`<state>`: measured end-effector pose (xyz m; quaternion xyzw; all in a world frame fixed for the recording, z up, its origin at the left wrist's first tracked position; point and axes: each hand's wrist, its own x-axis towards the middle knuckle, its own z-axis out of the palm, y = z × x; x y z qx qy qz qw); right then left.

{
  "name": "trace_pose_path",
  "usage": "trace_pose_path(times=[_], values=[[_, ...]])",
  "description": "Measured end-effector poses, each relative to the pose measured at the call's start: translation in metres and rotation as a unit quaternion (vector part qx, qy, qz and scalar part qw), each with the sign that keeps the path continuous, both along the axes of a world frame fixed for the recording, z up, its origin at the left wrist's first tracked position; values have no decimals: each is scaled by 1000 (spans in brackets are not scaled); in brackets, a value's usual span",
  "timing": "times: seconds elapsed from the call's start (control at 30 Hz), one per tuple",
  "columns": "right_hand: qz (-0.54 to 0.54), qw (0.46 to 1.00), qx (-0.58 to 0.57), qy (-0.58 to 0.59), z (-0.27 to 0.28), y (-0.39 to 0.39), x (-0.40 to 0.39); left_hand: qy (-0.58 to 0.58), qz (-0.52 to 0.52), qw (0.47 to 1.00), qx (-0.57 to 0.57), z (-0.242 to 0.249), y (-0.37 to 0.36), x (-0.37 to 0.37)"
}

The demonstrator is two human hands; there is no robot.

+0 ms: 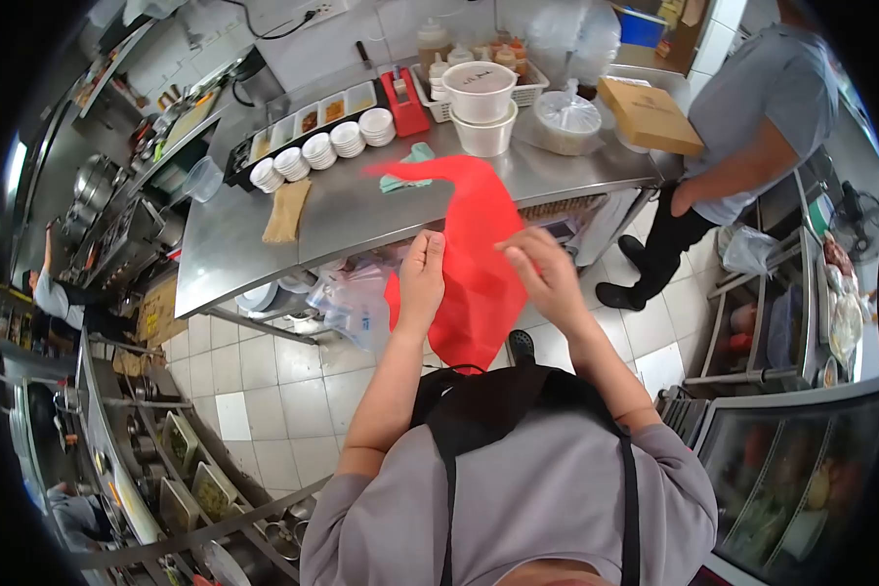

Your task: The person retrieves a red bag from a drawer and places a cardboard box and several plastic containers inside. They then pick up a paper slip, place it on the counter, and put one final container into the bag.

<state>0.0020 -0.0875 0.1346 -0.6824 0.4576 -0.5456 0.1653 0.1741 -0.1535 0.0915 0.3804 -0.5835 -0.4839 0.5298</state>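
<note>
A bright red, thin, limp bag [479, 264] hangs in front of my body, its top corner flung up and to the left in a blurred strip. My left hand [423, 273] is closed at the bag's left edge, thumb up. On the right edge, my right hand [545, 273] has its fingers curled and pinched, slightly blurred. The bag's lower end hangs against the black apron [498, 405]. Beyond it, a green cloth [407, 168] lies on the steel table [352, 220], partly behind the red strip.
On the table stand stacked small white dishes [318, 151], a tan cloth [286, 211], white tubs [482, 93], a red holder [404, 103] and a cardboard box [651, 114]. A co-worker [752, 117] stands at the right end. A glass-topped fridge [801, 479] is at right.
</note>
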Motion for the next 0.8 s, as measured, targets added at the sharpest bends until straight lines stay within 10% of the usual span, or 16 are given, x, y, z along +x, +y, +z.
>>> trace_pose_path(times=[0.13, 0.2, 0.8], values=[[44, 998, 34, 23, -29, 6, 0, -6, -25, 1000, -11, 1, 11, -15], [163, 944, 271, -90, -29, 11, -6, -30, -6, 999, -28, -5, 13, -16], [284, 818, 350, -357, -57, -10, 12, 15, -113, 993, -19, -36, 54, 6]])
